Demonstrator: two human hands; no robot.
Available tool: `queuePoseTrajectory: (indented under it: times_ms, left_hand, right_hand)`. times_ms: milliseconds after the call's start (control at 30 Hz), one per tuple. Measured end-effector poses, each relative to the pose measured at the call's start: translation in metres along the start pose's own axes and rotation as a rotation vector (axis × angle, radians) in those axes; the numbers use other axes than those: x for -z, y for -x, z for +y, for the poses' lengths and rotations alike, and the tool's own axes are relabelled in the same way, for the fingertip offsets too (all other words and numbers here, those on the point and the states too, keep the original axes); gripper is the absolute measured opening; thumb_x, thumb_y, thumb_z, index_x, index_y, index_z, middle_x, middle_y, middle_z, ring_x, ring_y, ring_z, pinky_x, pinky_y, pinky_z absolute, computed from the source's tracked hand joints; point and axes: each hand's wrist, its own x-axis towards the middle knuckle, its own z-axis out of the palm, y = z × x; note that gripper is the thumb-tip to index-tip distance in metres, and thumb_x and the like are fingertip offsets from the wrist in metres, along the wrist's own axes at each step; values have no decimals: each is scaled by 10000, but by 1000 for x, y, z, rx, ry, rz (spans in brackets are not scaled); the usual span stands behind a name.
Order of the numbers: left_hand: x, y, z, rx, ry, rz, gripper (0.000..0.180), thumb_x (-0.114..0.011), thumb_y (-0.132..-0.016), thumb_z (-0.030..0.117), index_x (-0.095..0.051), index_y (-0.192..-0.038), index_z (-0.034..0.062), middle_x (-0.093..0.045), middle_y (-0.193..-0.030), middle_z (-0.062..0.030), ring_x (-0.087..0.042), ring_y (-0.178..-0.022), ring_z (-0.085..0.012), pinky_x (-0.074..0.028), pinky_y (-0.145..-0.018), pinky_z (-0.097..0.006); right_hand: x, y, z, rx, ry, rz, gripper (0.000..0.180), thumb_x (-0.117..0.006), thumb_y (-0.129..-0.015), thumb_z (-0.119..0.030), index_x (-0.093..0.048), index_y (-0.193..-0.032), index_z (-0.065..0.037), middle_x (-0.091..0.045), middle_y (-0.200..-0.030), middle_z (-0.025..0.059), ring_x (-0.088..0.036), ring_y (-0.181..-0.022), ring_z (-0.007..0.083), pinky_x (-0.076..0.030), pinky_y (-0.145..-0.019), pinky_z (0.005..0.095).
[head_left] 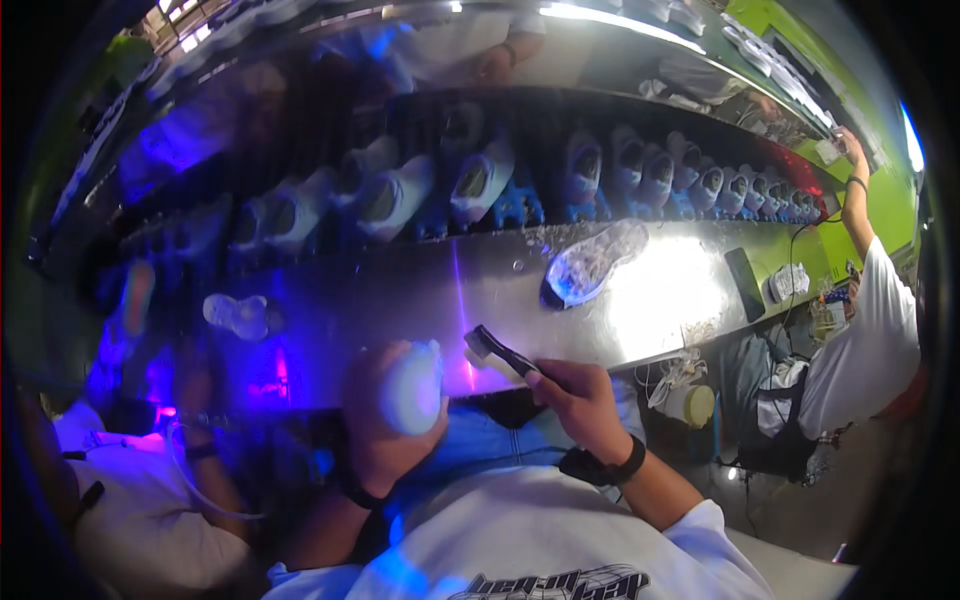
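My left hand (372, 425) grips a white shoe (412, 388) by its heel end, held over the front edge of a shiny metal bench (400, 290). My right hand (580, 400), with a black band at the wrist, holds a small dark-handled brush (497, 352) whose head points left, close to the shoe's right side. A translucent shoe sole (590, 265) lies flat on the bench beyond the brush.
A row of white shoes on blue lasts (480, 185) runs along the conveyor behind the bench. Another white shoe part (235, 315) lies at bench left. A black flat object (744, 283) rests at the right. People stand at right (860, 340) and at lower left (150, 500).
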Motion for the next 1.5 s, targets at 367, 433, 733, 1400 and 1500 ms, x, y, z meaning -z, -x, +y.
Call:
queuePoseTrajectory:
  times_ms: [367, 433, 733, 1400, 1500]
  left_hand:
    - [-7, 65, -2, -32, -52, 20, 712, -848, -724, 95, -506, -1347, 55, -598, -1313, -178, -565, -1272, -423, -366, -1151, -596]
    - [-6, 65, -1, -31, -50, 26, 711, -848, -727, 87, -506, -1350, 55, -600, -1312, -176, -566, -1276, -420, -370, -1149, -594]
    - [-10, 68, 0, -3, -64, 11, 687, -844, -751, 117, -521, -1352, 32, -595, -1342, -186, -564, -1283, -423, -376, -1144, -595]
    - [-21, -6, 49, 138, -168, -73, 681, -797, -742, 93, -499, -1350, 24, -588, -1286, -198, -557, -1245, -419, -344, -1157, -604]
    - [-19, -20, 52, 119, -185, -126, 693, -799, -719, 63, -496, -1340, 18, -586, -1262, -204, -560, -1203, -430, -375, -1118, -588]
  right_hand:
    - [-45, -11, 19, 40, 99, -69, 285, -657, -1025, -236, -720, -950, 32, -553, -611, 72, -485, -570, 102, -414, -540, 333]
    - [-43, -4, 27, 46, 119, -106, 281, -658, -1034, -228, -722, -966, 37, -558, -632, 40, -467, -597, 87, -405, -542, 318]
    - [-20, 39, 15, -100, -131, -292, 321, -700, -1038, -249, -745, -1129, 56, -634, -788, -1, -533, -727, 67, -430, -636, 259]
    - [7, 66, -24, 342, 129, 72, 193, -724, -947, -101, -737, -1076, 42, -589, -698, 110, -544, -580, 196, -400, -544, 328]
    - [19, 60, -39, 370, 236, 120, 192, -730, -932, -99, -742, -1075, 28, -603, -704, 115, -568, -567, 203, -423, -537, 324]
